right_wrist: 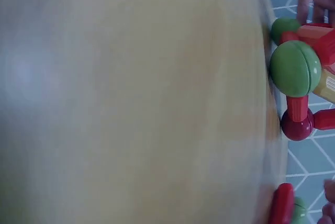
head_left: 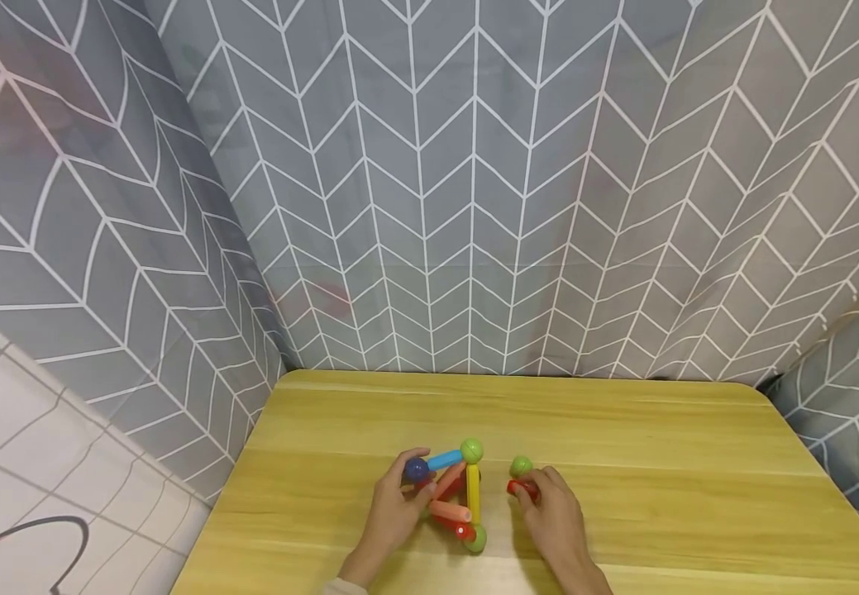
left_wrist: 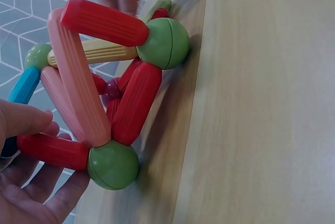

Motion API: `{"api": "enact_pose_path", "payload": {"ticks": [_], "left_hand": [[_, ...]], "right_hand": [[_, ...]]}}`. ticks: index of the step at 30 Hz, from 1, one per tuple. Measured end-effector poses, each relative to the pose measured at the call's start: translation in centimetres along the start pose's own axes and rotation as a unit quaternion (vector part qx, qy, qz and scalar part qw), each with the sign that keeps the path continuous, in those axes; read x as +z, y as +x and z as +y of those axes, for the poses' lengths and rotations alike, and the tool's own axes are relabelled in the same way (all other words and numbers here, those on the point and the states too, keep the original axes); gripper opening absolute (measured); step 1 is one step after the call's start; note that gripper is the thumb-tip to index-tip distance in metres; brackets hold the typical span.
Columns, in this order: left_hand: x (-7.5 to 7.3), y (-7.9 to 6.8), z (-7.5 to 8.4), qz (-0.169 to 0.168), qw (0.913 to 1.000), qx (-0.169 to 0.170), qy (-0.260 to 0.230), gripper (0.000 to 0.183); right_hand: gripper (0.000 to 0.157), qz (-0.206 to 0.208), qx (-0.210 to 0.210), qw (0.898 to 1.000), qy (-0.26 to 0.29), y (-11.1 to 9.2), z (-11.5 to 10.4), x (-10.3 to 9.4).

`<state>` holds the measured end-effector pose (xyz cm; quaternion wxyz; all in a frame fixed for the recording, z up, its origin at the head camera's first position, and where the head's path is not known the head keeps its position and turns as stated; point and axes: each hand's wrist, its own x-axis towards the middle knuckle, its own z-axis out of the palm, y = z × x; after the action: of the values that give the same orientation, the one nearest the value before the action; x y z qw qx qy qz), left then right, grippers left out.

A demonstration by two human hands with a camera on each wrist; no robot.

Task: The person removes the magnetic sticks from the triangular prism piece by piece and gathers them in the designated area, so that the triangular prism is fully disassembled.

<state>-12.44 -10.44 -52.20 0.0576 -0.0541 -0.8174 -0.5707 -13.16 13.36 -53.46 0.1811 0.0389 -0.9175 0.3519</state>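
A frame of magnetic rods and balls stands on the table, with a yellow rod (head_left: 473,494), a light blue rod (head_left: 445,459), salmon rods (head_left: 450,511) and green balls (head_left: 471,450). My left hand (head_left: 392,510) holds its left side near the dark blue ball (head_left: 417,470). Up close, the left thumb and fingers grip a red rod (left_wrist: 55,152) that joins a green ball (left_wrist: 113,165). To the right of the frame, my right hand (head_left: 554,514) pinches a separate red rod (head_left: 522,488) low over the table. A loose-looking green ball (head_left: 521,467) sits right at that rod.
The wooden table (head_left: 667,463) extends well to both sides of the hands. Behind it hangs a grey curtain (head_left: 459,207) with white chevron lines, reaching round to the left and right. At the frame's base shows a dark red ball (right_wrist: 297,125).
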Motion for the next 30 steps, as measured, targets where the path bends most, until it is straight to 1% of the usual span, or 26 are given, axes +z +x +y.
{"api": "enact_pose_path", "payload": {"ticks": [2,5,7,10,13,15,17,21,24,27,30], "left_hand": [[0.0,0.1,-0.1,-0.003,1.0,-0.003,-0.001,0.043],[-0.1,0.2,-0.1,-0.007,0.9999,-0.005,-0.005,0.04],[-0.3,0.3,-0.2,-0.013,0.9999,-0.002,-0.008,0.039],[-0.5,0.4,-0.2,-0.022,0.9997,-0.002,-0.012,0.037],[-0.7,0.5,-0.3,-0.027,0.9996,-0.002,-0.011,0.037],[-0.7,0.5,-0.3,-0.029,0.9995,-0.003,-0.01,0.038],[-0.8,0.6,-0.3,-0.032,0.9995,0.002,-0.006,0.038],[-0.9,0.6,-0.3,-0.041,0.9992,0.005,0.002,0.038],[-1.0,0.5,-0.4,-0.056,0.9984,0.003,0.007,0.039],[-1.4,0.5,-0.5,-0.075,0.9971,0.008,0.005,0.041],[-1.6,0.7,-0.4,-0.086,0.9961,0.015,0.004,0.043]], "right_hand": [[0.012,0.005,-0.012,1.0,0.015,0.3,-0.4,-0.2],[0.013,0.002,-0.019,0.998,0.052,0.8,-1.2,-0.5],[0.014,-0.005,-0.016,0.997,0.081,1.2,-1.8,-0.7],[0.02,-0.022,-0.015,0.991,0.129,1.9,-2.8,-1.0],[0.027,-0.04,-0.02,0.986,0.158,2.5,-3.6,-0.9],[0.031,-0.055,-0.023,0.982,0.177,2.8,-4.1,-0.7],[0.035,-0.07,-0.017,0.977,0.2,3.1,-4.5,-0.5],[0.041,-0.114,0.022,0.959,0.258,3.3,-4.9,0.1],[0.045,-0.149,0.04,0.946,0.285,3.4,-5.0,0.5],[0.045,-0.17,0.039,0.94,0.293,3.4,-5.0,0.7],[0.043,-0.173,0.039,0.939,0.295,3.4,-5.2,0.6]]}}
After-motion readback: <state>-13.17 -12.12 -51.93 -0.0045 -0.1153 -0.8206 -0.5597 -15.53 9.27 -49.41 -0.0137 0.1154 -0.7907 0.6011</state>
